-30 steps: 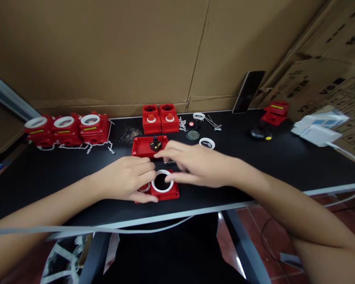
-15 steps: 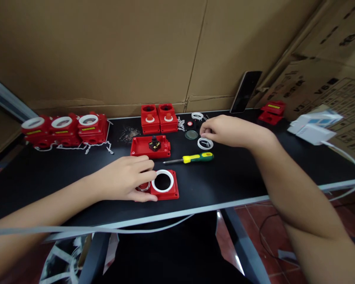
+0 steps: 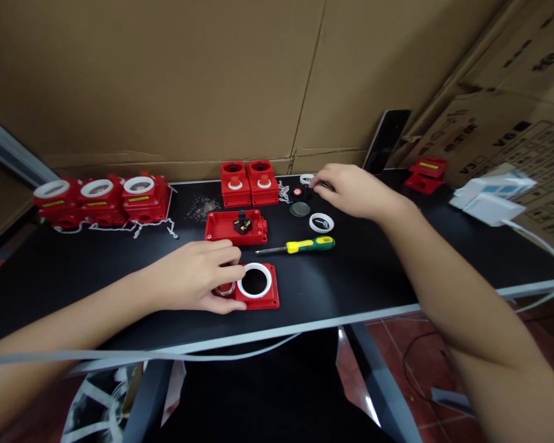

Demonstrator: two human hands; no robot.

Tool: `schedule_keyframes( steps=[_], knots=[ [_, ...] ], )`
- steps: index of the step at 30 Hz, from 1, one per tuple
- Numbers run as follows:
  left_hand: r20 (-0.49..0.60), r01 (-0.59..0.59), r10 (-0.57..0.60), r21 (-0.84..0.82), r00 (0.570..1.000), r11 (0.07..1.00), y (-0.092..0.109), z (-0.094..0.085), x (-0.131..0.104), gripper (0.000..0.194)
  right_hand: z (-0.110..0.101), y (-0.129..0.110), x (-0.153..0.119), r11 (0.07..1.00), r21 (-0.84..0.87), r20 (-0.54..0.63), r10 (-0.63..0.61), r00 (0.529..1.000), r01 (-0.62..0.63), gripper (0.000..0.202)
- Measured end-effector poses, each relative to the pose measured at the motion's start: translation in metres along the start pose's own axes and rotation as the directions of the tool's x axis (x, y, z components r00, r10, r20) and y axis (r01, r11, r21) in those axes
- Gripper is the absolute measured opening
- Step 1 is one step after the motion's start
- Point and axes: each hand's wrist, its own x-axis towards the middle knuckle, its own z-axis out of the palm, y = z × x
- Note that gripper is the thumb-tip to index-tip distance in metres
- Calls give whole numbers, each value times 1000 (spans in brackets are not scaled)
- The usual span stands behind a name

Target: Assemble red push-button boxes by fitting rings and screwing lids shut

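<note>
My left hand [image 3: 203,275] is closed over the left part of a red box cover [image 3: 271,295] near the table's front edge. A white ring [image 3: 241,283] surrounds the cover's dark round opening. My right hand [image 3: 344,187] hovers at the back with fingertips bent together among small parts; whatever they pinch is hidden. Beside its fingertips lie a small white ring [image 3: 306,179] and a round red-and-white piece [image 3: 297,191]. Nearer me are a clear disc [image 3: 300,209] and a larger white ring [image 3: 321,223] with a small metal piece inside.
A yellow-green screwdriver [image 3: 310,245] lies behind the cover. Beyond it sits an open red box base [image 3: 221,229] holding a black part. Two red boxes [image 3: 235,192] stand at the back; more red boxes [image 3: 145,200] line the left. A phone [image 3: 386,141] leans at the back right.
My right hand has moved back from the larger white ring toward the small parts at the rear, uncovering that ring. My left hand keeps its place on the red cover.
</note>
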Motion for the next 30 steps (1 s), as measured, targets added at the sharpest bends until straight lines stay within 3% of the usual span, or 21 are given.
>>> schedule_keyframes(
  steps=[3, 7, 15, 19, 25, 27, 30],
  knots=[
    [-11, -4, 4, -2, 1000, 1000, 0, 0, 0, 36, 18, 1, 9, 996, 82, -76, -33, 997, 40, 31],
    [-10, -13, 14, 13, 1000, 1000, 0, 0, 0, 37, 35, 0, 17, 996, 84, -70, -20, 997, 26, 26],
    [-1, -6, 7, 16, 1000, 1000, -1, 1, 1, 38, 42, -5, 22, 1000, 13, -56, -10, 998, 10, 20],
    [7, 3, -3, 21, 1000, 1000, 0, 0, 2, 38, 38, -7, 21, 1000, 7, -81, 23, 996, -22, 21],
    [7, 1, -2, 41, 1000, 999, 1, 0, 2, 38, 16, -9, 16, 990, 88, -220, 127, 967, -110, 20],
    [2, 1, -1, 46, 1000, 999, 1, 1, 2, 38, 3, -18, 13, 983, 162, -277, 132, 952, -89, 18],
    [-7, 6, -5, 41, 1000, 999, 1, 3, 3, 38, -13, -45, 10, 948, 315, -322, 66, 944, 41, 17]
  ],
)
